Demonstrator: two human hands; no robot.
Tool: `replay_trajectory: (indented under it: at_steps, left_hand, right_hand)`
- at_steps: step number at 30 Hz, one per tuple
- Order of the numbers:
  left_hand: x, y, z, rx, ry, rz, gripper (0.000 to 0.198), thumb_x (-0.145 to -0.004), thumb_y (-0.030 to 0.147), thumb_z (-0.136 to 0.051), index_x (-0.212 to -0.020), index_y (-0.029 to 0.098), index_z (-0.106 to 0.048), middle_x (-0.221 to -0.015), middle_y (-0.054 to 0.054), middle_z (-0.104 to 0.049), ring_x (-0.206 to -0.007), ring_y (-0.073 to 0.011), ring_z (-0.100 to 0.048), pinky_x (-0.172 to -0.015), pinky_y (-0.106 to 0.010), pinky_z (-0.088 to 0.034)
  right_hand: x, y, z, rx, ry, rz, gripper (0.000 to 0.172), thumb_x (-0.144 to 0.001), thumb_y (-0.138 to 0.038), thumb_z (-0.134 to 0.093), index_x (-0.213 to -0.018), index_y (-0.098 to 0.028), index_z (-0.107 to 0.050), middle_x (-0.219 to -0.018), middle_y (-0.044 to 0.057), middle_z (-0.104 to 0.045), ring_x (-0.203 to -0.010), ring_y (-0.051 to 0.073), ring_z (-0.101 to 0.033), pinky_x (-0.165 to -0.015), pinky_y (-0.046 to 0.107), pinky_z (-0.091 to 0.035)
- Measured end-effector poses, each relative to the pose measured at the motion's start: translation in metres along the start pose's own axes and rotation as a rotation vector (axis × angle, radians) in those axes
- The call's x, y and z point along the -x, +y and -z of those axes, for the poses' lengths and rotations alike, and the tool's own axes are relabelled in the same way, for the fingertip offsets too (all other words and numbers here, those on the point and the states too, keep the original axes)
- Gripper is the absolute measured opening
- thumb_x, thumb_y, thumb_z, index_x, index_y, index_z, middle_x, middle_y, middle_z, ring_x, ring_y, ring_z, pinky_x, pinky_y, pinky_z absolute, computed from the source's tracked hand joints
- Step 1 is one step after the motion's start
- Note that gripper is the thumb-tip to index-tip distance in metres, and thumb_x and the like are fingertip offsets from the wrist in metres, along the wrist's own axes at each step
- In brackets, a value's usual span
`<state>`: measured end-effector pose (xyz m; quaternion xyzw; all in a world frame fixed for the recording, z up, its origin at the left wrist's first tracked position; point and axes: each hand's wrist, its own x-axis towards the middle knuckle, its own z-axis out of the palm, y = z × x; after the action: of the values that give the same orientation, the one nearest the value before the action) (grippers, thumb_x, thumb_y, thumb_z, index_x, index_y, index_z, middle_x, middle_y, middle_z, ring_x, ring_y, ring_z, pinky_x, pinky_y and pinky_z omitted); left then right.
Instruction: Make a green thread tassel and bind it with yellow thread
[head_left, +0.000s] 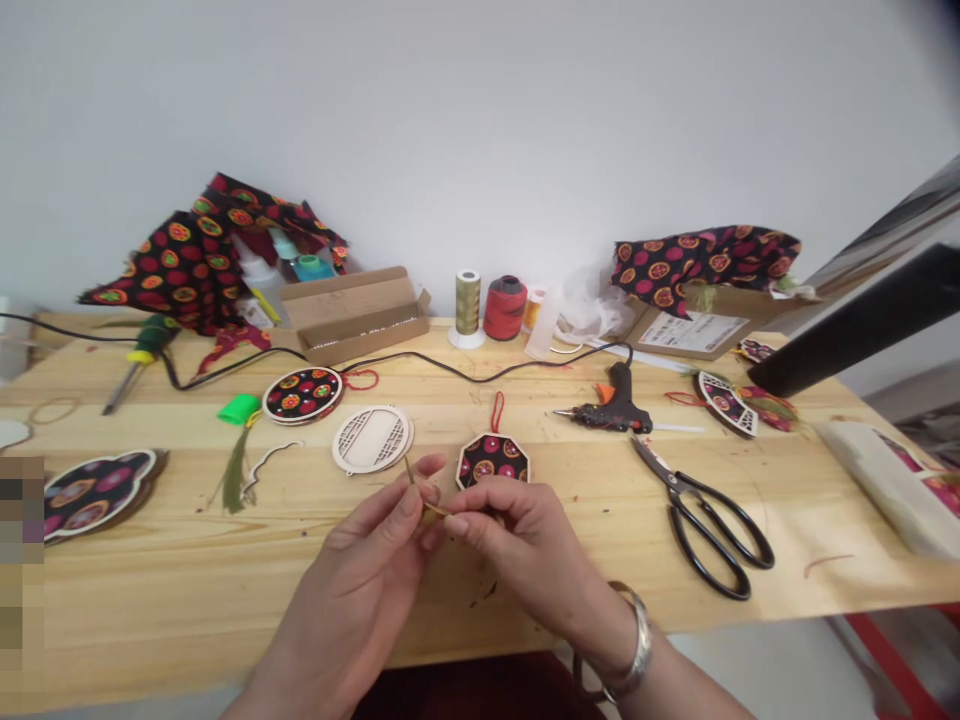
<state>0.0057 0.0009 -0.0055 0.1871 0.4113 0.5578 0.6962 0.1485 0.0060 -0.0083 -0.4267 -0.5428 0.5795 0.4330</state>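
Counted: one pair of scissors, one glue gun, one olive spool, one red spool, one octagonal ornament. One thin olive-gold cord — strung between the fingertips, above the table. Left hand pinches it, its tip jutting up; right hand pinches too — thumb against finger.

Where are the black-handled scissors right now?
In the head view, the scissors lie on the right side of the table, blade tips near the glue gun, right of the right hand.
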Motion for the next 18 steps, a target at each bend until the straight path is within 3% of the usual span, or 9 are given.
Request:
replay_trajectory:
  at_steps: [6,11,18]
  left_hand:
    - [0.001,0.007,0.000,0.113,-0.015,0.026,0.008,-0.066,0.019,-0.079,-0.067,0.016,-0.071,-0.090,-0.003,-0.073,-0.051,-0.0050,-0.050,-0.045,-0.016,-0.045]
    - [0.003,0.012,0.002,0.144,-0.039,0.021,0.014,-0.060,0.019,-0.082,-0.067,0.015,-0.070,-0.067,0.000,-0.069,-0.047,-0.0052,-0.049,-0.043,-0.015,-0.043]
    - [0.005,0.014,0.010,0.117,-0.057,0.038,0.014,-0.064,0.020,-0.080,-0.063,0.015,-0.067,-0.058,0.003,-0.059,-0.048,-0.0052,-0.047,-0.043,-0.014,-0.041]
  right_hand:
    - [-0.002,0.006,0.016,0.234,0.102,0.082,0.010,-0.079,-0.016,-0.063,-0.078,-0.020,-0.072,-0.070,-0.002,-0.064,-0.068,0.010,-0.056,-0.065,0.021,-0.043]
    - [-0.007,0.004,0.027,0.297,0.111,0.122,0.013,-0.080,-0.014,-0.060,-0.074,-0.019,-0.070,-0.073,0.000,-0.065,-0.070,0.012,-0.058,-0.065,0.021,-0.044]
    - [-0.013,-0.001,0.043,0.389,0.137,0.159,0.012,-0.082,-0.017,-0.059,-0.073,-0.019,-0.067,-0.072,0.001,-0.062,-0.068,0.012,-0.056,-0.064,0.024,-0.044]
